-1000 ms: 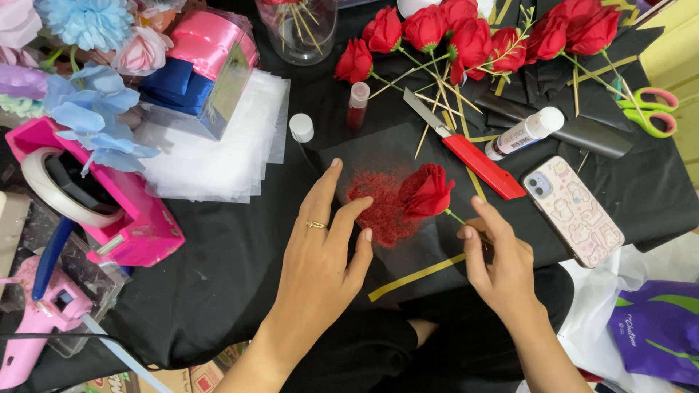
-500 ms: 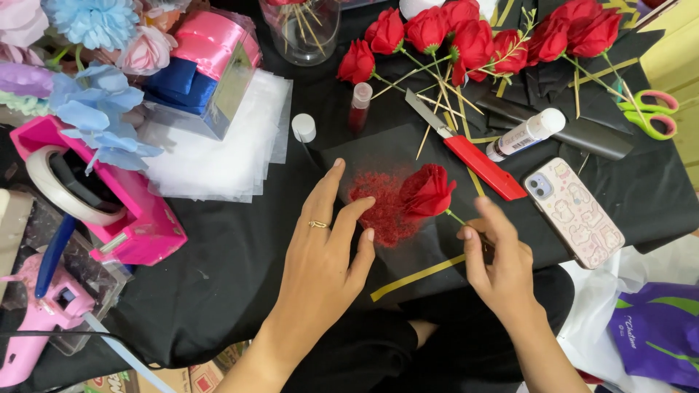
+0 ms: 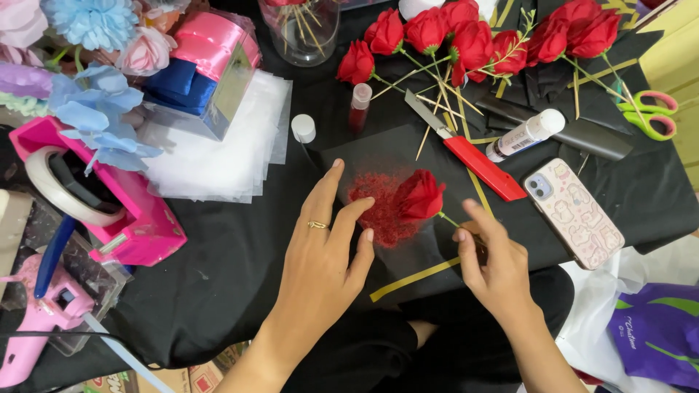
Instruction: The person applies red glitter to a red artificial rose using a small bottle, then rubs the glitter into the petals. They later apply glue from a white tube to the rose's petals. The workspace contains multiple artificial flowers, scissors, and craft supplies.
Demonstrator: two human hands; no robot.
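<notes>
A red artificial rose point(image 3: 419, 195) lies with its head on a patch of red glitter point(image 3: 378, 211) spread over a black paper sheet point(image 3: 429, 255). My right hand point(image 3: 495, 266) pinches the rose's thin stem just right of the flower. My left hand point(image 3: 320, 258), a ring on one finger, rests flat on the black sheet with fingers spread, fingertips at the glitter's left edge. It holds nothing.
Several red roses on sticks point(image 3: 473, 36) lie at the back with a red box cutter point(image 3: 473, 153), a glue bottle point(image 3: 526, 135), scissors point(image 3: 652, 113), a phone point(image 3: 575, 211). Left: pink tape dispenser point(image 3: 109, 211), pink glue gun point(image 3: 36, 327), white tissue sheets point(image 3: 218, 145), ribbon spools point(image 3: 204, 65).
</notes>
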